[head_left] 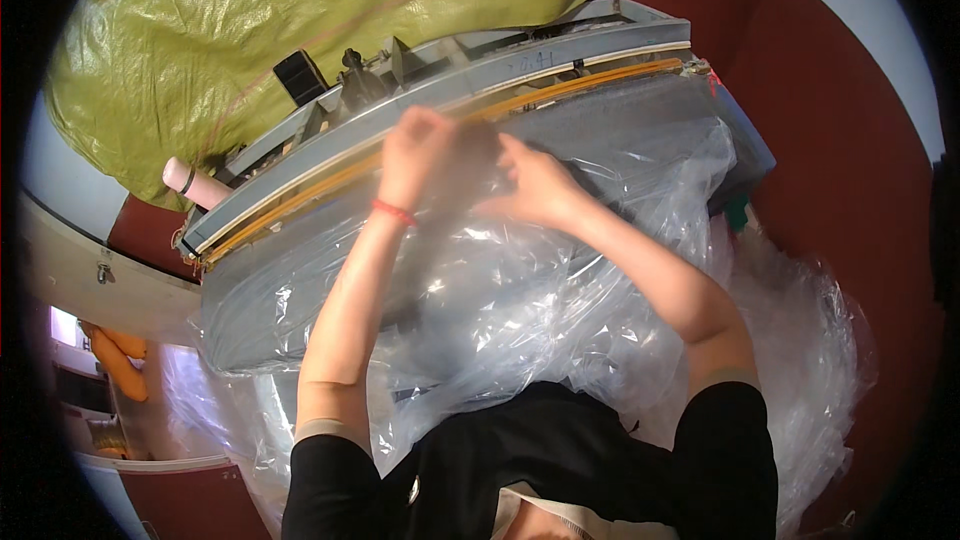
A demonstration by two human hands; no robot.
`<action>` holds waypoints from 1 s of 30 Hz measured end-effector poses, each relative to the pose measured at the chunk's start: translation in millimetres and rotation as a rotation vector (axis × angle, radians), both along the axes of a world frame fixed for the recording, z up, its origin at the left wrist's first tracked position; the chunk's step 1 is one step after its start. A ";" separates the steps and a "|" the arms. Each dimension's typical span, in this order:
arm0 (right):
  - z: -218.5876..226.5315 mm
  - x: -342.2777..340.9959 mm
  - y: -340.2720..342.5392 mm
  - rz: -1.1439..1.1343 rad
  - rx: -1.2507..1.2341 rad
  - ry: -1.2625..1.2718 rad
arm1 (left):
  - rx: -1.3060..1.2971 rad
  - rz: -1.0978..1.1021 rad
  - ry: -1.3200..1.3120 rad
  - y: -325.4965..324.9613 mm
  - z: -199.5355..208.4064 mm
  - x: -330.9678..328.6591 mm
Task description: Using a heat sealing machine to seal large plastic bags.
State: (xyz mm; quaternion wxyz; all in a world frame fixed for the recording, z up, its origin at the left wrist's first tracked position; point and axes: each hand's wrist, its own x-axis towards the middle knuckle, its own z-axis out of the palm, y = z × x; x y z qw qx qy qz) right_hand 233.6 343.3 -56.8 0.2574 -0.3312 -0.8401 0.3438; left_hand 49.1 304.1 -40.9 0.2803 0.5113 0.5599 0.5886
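My left hand (415, 155), a red band round its wrist, is raised over the front bar of a long grey metal machine (430, 92). Its fingers look curled into a pinch, but motion smears them, and whatever they may hold cannot be made out. To its right my right hand (545, 190) hovers with thumb and fingers apart, nothing visible in it. A dark blur shows between the two hands. Below them, clear plastic film (500, 290) lies crumpled over the machine's dark grey bed (640, 105).
Orange-yellow cords (570, 90) run along the machine's bar. A phone (300, 78) and a pink cylinder (195, 183) rest along its far side. A yellow-green woven sheet (250, 10) covers the back. More film spills down at the right, above the dark red floor (830, 140).
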 end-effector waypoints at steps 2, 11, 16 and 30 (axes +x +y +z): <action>-19.6 -12.4 16.2 0.021 -0.165 0.042 | -0.076 0.059 0.078 1.5 -9.4 -7.7; -19.5 -11.6 18.8 0.107 -0.238 0.370 | -0.087 -0.092 0.748 -12.2 -11.3 -8.8; -15.1 6.6 22.5 0.081 -0.234 0.408 | -0.207 -0.192 0.282 3.0 -27.0 -11.1; -32.7 69.2 80.8 -0.421 0.293 -0.074 | -0.662 -0.623 -0.216 -30.9 -25.8 21.6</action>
